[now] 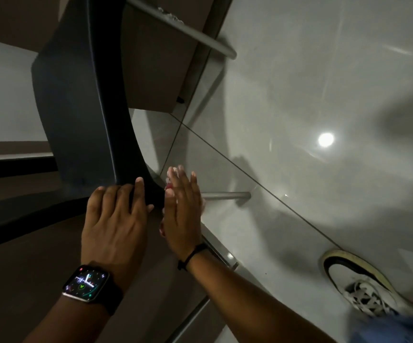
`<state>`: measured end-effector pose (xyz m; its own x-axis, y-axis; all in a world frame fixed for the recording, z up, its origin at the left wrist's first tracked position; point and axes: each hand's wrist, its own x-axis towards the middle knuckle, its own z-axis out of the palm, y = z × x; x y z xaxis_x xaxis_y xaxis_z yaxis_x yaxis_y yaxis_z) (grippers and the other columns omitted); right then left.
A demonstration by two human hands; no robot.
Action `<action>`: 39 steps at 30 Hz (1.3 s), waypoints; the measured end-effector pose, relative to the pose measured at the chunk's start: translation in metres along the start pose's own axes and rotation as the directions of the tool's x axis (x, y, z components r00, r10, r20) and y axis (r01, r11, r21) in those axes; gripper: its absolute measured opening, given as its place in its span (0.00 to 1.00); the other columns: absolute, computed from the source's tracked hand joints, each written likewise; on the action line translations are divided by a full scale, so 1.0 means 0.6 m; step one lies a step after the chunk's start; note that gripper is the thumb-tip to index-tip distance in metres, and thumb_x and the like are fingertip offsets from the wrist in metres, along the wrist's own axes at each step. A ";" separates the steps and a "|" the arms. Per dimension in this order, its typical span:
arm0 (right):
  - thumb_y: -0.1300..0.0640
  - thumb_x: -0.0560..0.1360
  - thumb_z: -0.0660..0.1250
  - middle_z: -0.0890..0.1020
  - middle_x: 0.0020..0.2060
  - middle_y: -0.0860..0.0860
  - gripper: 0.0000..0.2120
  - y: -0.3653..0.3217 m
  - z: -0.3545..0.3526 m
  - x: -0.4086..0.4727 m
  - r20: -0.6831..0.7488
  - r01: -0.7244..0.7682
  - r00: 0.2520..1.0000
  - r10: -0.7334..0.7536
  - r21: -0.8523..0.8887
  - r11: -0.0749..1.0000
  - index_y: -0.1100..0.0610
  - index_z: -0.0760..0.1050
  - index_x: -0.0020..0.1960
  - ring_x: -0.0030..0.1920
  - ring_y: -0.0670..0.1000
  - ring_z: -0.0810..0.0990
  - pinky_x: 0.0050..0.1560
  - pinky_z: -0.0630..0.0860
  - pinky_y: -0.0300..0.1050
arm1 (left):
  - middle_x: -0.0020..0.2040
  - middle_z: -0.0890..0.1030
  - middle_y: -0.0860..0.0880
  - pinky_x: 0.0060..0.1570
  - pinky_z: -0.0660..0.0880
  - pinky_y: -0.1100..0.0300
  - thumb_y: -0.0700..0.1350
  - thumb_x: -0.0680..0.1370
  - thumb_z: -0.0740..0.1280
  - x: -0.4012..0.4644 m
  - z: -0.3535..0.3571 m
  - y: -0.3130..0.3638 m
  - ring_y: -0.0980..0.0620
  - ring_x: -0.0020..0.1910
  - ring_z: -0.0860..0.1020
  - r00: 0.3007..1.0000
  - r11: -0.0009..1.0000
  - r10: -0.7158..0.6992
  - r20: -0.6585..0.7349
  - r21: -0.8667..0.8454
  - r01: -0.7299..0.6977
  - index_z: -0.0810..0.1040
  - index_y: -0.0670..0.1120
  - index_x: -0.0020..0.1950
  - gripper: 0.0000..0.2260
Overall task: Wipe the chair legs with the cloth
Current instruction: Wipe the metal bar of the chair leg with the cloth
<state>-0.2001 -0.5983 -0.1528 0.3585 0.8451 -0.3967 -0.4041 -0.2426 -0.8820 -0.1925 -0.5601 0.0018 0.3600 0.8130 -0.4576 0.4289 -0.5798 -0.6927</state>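
Observation:
A chair with a dark backrest (81, 115) and a brown seat (151, 70) stands on grey metal legs. One leg (227, 195) sticks out to the right of my hands, and another leg (190, 30) shows at the top. My left hand (116, 219), with a smartwatch on its wrist, grips the lower edge of the backrest. My right hand (183, 211) is held flat with fingers extended, pressing a white and red cloth (170, 188) against the chair frame. Most of the cloth is hidden under the palm.
Glossy grey floor tiles (299, 95) spread to the right, with a lamp reflection (325, 139). My white laced shoe (364, 288) and a blue trouser leg (396, 328) are at the lower right. A third metal leg (221, 254) runs under my right wrist.

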 end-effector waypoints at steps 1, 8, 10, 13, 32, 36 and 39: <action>0.36 0.88 0.43 0.59 0.88 0.42 0.24 0.014 -0.003 0.011 0.017 -0.028 0.999 0.028 -0.028 0.999 0.33 0.55 0.83 0.89 0.42 0.43 0.88 0.43 0.45 | 0.62 0.79 0.34 0.72 0.61 0.39 0.49 0.83 0.57 0.001 0.000 0.001 0.32 0.64 0.74 1.000 1.000 0.000 -0.003 0.000 0.000 0.70 0.35 0.76 0.25; 0.49 0.89 0.51 0.73 0.82 0.54 0.24 0.191 -0.075 0.101 0.017 -0.460 0.888 0.459 0.022 0.888 0.55 0.71 0.81 0.87 0.57 0.63 0.85 0.58 0.45 | 0.55 0.77 0.36 0.70 0.62 0.37 0.50 0.81 0.59 0.010 0.014 0.013 0.34 0.58 0.71 0.993 0.998 -0.057 -0.106 -0.013 0.056 0.74 0.37 0.74 0.25; 0.50 0.90 0.51 0.71 0.83 0.56 0.24 0.217 -0.098 0.118 0.037 -0.605 0.796 0.605 0.005 0.796 0.59 0.69 0.81 0.86 0.58 0.63 0.86 0.57 0.50 | 0.54 0.77 0.36 0.65 0.62 0.37 0.51 0.81 0.58 0.013 0.017 0.013 0.34 0.56 0.71 0.993 0.999 -0.054 -0.102 -0.005 0.053 0.74 0.37 0.74 0.26; 0.41 0.88 0.53 0.69 0.84 0.43 0.24 0.123 -0.041 0.055 -0.096 -0.409 0.905 0.415 0.082 0.909 0.45 0.69 0.81 0.89 0.51 0.57 0.89 0.56 0.57 | 0.53 0.75 0.37 0.60 0.63 0.38 0.52 0.81 0.57 0.015 0.022 0.016 0.34 0.55 0.72 0.997 0.998 -0.064 -0.049 -0.007 0.064 0.73 0.39 0.75 0.27; 0.63 0.87 0.60 0.88 0.64 0.54 0.16 -0.002 0.013 0.028 -0.281 0.258 0.933 -0.223 0.092 0.962 0.58 0.83 0.69 0.68 0.52 0.85 0.71 0.80 0.53 | 0.78 0.69 0.34 0.81 0.43 0.43 0.43 0.81 0.63 0.027 0.012 0.008 0.35 0.80 0.64 0.997 0.994 0.074 -0.006 0.082 -0.073 0.65 0.33 0.78 0.28; 0.53 0.88 0.56 0.89 0.58 0.54 0.17 0.094 -0.018 0.060 -0.287 0.121 0.953 -0.102 0.048 0.991 0.49 0.84 0.63 0.57 0.55 0.88 0.61 0.84 0.59 | 0.77 0.70 0.32 0.80 0.44 0.44 0.47 0.83 0.56 0.028 0.018 0.006 0.34 0.78 0.67 0.993 0.985 0.114 0.027 0.124 -0.116 0.65 0.32 0.78 0.27; 0.44 0.86 0.60 0.90 0.53 0.57 0.15 0.191 -0.071 0.089 -0.201 -0.373 0.884 0.422 0.242 0.896 0.43 0.85 0.53 0.46 0.56 0.87 0.55 0.85 0.67 | 0.77 0.70 0.33 0.81 0.46 0.44 0.47 0.84 0.52 0.035 0.019 0.000 0.34 0.78 0.67 0.992 0.978 0.128 0.017 0.165 -0.129 0.65 0.32 0.78 0.27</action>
<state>-0.1918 -0.6014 -0.2860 0.3155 0.5487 -0.7742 -0.6991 -0.4172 -0.5807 -0.1944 -0.5425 -0.0142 0.3980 0.7326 -0.5521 0.2364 -0.6634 -0.7100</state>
